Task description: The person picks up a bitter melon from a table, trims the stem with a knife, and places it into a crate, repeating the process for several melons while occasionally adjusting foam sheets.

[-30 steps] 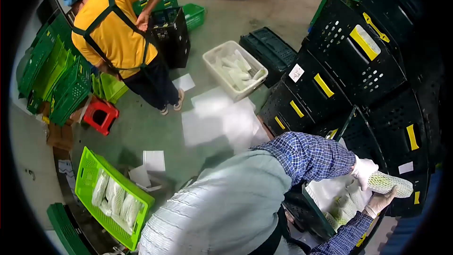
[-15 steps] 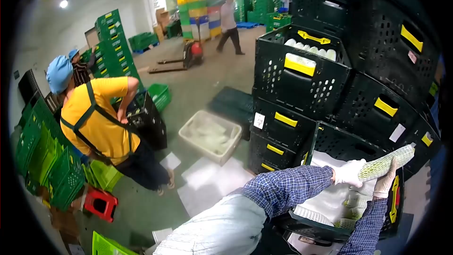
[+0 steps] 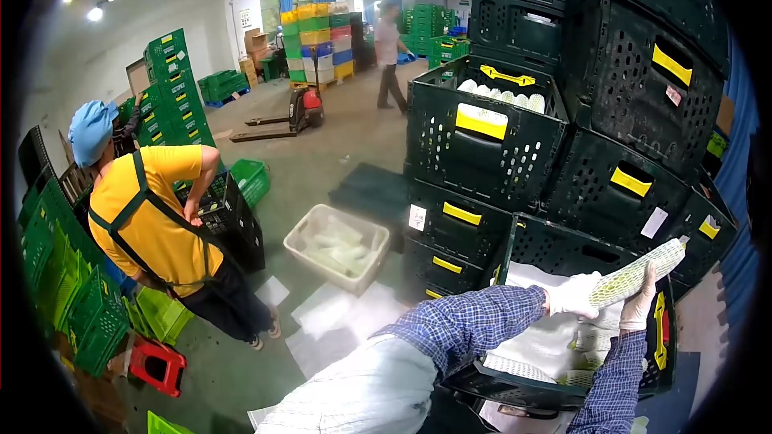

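My left hand [image 3: 573,296], in a white glove, is closed round the near end of a long pale-green vegetable in a white foam net [image 3: 635,275]. Its exact kind is hidden by the net. My right hand [image 3: 639,303], also gloved, grips the vegetable from below, nearer its far end. Both hands hold it slantwise above an open dark green crate [image 3: 563,247]. Inside the crate lie more net-wrapped vegetables [image 3: 593,339] beside a white liner sheet [image 3: 523,341].
Stacked dark crates [image 3: 619,72] rise behind and right; one open crate [image 3: 486,141] holds white-netted produce. A white tub [image 3: 338,269] stands on the floor. At left are a person in yellow [image 3: 157,193], a red stool [image 3: 158,366] and green crates. A pallet jack [image 3: 301,108] stands farther back.
My view has shifted, so the surroundings appear farther left. Both hands keep their hold on the netted vegetable. The walking person in the background has changed stride.
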Available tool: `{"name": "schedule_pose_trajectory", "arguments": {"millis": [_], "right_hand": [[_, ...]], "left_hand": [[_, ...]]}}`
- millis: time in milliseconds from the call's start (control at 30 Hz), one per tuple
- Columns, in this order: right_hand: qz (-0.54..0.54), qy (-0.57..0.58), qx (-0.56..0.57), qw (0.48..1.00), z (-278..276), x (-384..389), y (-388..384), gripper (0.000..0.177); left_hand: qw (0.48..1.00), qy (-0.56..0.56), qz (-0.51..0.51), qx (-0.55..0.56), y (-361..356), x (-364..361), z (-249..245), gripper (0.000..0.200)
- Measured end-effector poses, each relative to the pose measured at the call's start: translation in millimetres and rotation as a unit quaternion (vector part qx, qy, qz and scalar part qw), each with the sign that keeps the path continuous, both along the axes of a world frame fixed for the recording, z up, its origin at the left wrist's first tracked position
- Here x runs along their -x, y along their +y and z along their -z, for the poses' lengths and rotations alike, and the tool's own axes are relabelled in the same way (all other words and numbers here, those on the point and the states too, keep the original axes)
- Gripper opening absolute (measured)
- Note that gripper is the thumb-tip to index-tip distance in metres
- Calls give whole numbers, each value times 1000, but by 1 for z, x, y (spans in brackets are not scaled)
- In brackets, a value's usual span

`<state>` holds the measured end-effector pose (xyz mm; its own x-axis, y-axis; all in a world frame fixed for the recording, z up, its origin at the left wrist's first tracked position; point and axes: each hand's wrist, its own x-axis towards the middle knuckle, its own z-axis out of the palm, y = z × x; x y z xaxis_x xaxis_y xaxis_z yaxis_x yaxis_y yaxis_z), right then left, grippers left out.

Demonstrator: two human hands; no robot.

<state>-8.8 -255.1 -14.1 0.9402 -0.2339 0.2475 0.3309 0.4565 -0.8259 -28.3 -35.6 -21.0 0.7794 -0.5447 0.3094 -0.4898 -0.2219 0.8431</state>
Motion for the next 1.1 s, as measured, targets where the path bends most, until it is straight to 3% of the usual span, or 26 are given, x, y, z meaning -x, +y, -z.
{"name": "schedule_pose_trajectory", "arguments": {"millis": [300,933,967,1100], "right_hand": [[-8,18,14,1000,9,-9,-11,80],[-12,25,8,1000,3,-9,-8,83],[-5,20,-5,1000,3,-5,-4,64],[-7,23,-3,1000,3,-5,-6,65]], "left_hand": [[1000,-1,1,-13,-1,-5,4,63],[999,6,-11,-41,-2,-5,1,68],[999,5,-15,-45,-3,-6,3,68],[999,5,-18,-51,-2,-6,2,68]]}}
